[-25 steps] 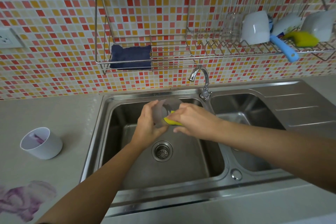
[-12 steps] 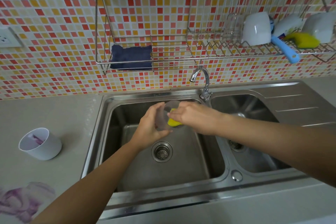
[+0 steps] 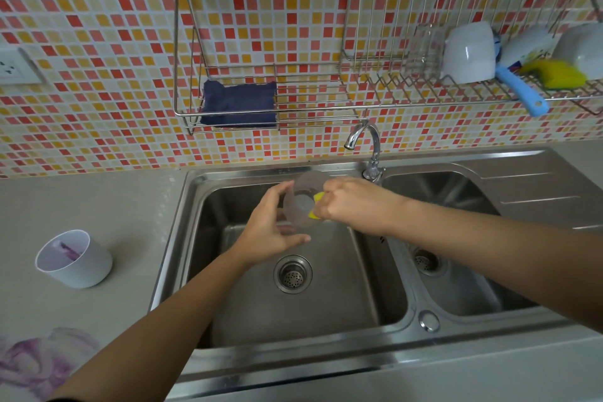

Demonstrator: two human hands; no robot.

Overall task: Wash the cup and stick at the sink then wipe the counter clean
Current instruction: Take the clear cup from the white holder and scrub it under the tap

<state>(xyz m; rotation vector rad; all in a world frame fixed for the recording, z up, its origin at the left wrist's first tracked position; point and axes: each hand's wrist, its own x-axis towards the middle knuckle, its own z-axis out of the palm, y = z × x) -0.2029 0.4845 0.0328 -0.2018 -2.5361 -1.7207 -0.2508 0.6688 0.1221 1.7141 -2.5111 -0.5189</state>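
Over the left basin of the steel sink (image 3: 182, 238), my left hand (image 3: 270, 225) holds a clear plastic cup (image 3: 301, 202) tipped on its side, its mouth toward me. My right hand (image 3: 352, 204) grips a yellow sponge (image 3: 316, 205) pressed against the cup's right rim. A white cup (image 3: 76, 259) with a purple-stained stick inside stands on the grey counter (image 3: 98, 206) at the left. A purple spill (image 3: 36, 359) spreads over the counter's near left corner.
The tap (image 3: 367, 147) rises behind the sink with no water visible. A wall rack (image 3: 326, 75) holds a folded blue cloth (image 3: 239, 104), white cups (image 3: 470, 55), a blue-handled brush (image 3: 522, 91) and a second yellow sponge (image 3: 558, 75). A drainboard (image 3: 538, 186) lies at the right.
Both hands have lifted the clear cup slightly toward the tap. The sponge has moved from inside the cup toward its right rim, and the cup's mouth shows more openly.
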